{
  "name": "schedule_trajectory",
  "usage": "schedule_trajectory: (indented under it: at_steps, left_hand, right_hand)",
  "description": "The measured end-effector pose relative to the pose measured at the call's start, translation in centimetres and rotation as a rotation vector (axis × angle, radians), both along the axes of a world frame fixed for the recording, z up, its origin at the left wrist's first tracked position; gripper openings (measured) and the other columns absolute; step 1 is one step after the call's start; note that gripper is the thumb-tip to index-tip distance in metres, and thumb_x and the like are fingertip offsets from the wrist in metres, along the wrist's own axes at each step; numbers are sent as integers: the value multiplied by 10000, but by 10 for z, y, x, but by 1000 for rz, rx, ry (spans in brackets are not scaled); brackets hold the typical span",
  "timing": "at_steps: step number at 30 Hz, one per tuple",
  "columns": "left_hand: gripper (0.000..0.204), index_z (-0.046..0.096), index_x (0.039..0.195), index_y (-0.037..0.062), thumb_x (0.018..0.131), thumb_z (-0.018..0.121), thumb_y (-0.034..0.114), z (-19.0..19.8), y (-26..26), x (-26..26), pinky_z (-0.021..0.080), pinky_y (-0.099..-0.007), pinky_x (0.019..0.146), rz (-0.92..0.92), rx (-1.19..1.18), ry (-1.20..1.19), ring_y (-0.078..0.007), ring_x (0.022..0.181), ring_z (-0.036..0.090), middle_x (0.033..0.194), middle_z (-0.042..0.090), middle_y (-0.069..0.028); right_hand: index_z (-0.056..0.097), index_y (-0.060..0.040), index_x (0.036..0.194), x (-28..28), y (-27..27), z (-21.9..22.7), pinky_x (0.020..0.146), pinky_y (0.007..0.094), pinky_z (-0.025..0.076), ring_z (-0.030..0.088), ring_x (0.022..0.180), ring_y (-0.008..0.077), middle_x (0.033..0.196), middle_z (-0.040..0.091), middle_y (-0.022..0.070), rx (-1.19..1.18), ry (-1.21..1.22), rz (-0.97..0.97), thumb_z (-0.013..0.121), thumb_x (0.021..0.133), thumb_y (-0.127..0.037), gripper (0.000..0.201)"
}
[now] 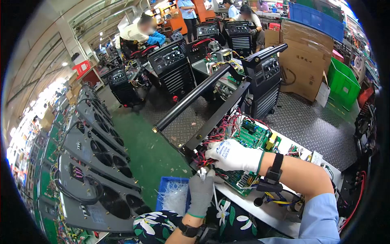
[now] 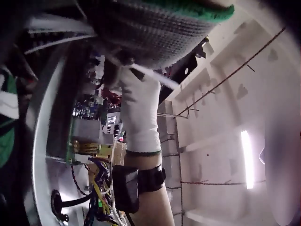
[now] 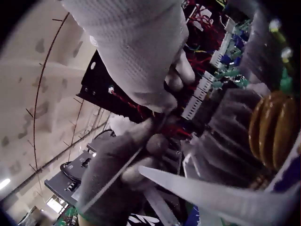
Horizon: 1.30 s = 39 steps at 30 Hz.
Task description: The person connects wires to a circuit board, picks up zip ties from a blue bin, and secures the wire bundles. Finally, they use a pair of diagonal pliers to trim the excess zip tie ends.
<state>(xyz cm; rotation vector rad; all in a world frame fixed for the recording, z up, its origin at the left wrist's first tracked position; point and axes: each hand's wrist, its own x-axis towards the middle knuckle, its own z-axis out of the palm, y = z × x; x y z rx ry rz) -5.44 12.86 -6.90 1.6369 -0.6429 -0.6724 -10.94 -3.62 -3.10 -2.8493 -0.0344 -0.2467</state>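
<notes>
- The left hand (image 1: pixel 202 191), in a grey glove, reached up from 6 o'clock, its fingertips pinching a bunch of white cable ties (image 1: pixel 202 174) at the near edge of the board (image 1: pixel 255 138).
- In the right wrist view the left hand (image 3: pixel 120 174) had thumb and fingers curled round a tie (image 3: pixel 115 176) that ran slantwise across the glove.
- The right hand (image 1: pixel 231 154), in a white glove, came in from 3 o'clock and lay over the red wires (image 1: pixel 221 131) on the board's left side; its fingers were bent down into the wires, just above the left fingertips.
- In the right wrist view the right hand (image 3: pixel 141 56) met the left one at the wires, fingers pressed together; whether it pinched the tie I could not tell.
- A black frame (image 1: pixel 203 91) with a tube handle stood at 12 o'clock of the hands.
- A blue bin (image 1: pixel 172 195) holding more ties sat at 9 o'clock of the left hand.
- Grey fan units (image 1: pixel 95 162) stood in a row far left.
</notes>
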Motion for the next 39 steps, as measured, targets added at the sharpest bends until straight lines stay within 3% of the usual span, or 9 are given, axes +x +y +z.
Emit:
schedule_trajectory:
  at_steps: [2,6,10,12,17,21,32,34,39]
  left_hand:
    - [209,630,907,-24,881,581,177,-1,-4,-8,378,-258,453,135,-66,180,-95,492,501,652,647,-67]
    - [127,609,836,-4,863,615,121,-25,-10,-15,310,-255,381,275,-165,149,-83,414,443,557,520,-1]
    - [154,620,867,3,884,592,153,-29,-12,-15,341,-243,433,291,-259,246,-71,472,460,606,549,1]
    - [156,617,866,2,886,587,154,-15,-5,-15,343,-240,431,237,-194,239,-70,470,460,598,544,3]
    - [174,598,831,9,894,582,170,-17,-3,-14,339,-239,413,193,-122,198,-69,451,449,566,525,6]
    - [205,560,762,35,896,595,186,-26,-17,-18,320,-238,397,310,-220,236,-60,436,431,556,509,14]
    - [205,556,744,68,895,613,193,-39,-27,-18,295,-227,393,377,-333,294,-49,440,411,572,518,24]
    - [121,571,841,45,889,608,149,-48,-26,-14,301,-225,384,350,-305,224,-67,428,443,614,558,-12]
    - [128,559,830,43,899,593,145,-39,-23,-20,304,-228,378,354,-346,271,-64,432,438,603,517,8]
  right_hand:
    - [613,-80,1058,-4,-4,6,769,423,499,611,931,327,1014,594,151,65,37,13,607,751,-201,330]
    - [616,-30,1091,-4,-18,3,848,410,472,598,976,349,1054,593,186,288,81,129,518,871,-326,381]
    - [604,11,892,1,-14,14,794,455,454,592,884,388,878,604,221,420,201,90,402,934,-339,406]
    - [583,1,807,0,-9,9,764,476,450,587,829,402,823,597,222,368,31,66,383,939,-321,401]
    - [621,-15,876,5,-5,5,777,459,465,609,842,380,839,621,214,357,73,-12,420,915,-317,365]
    - [650,-40,1017,7,1,9,815,413,483,630,907,333,933,654,191,371,189,-198,492,872,-310,344]
    - [673,-71,1024,10,-4,6,820,379,488,638,918,297,968,669,145,369,153,-126,564,829,-262,294]
    - [673,-71,1026,10,-4,6,819,377,489,638,920,296,973,669,143,376,161,-123,569,824,-250,289]
    - [634,-29,1075,7,-4,10,848,374,474,616,958,314,1010,642,170,381,181,-110,558,859,-244,314]
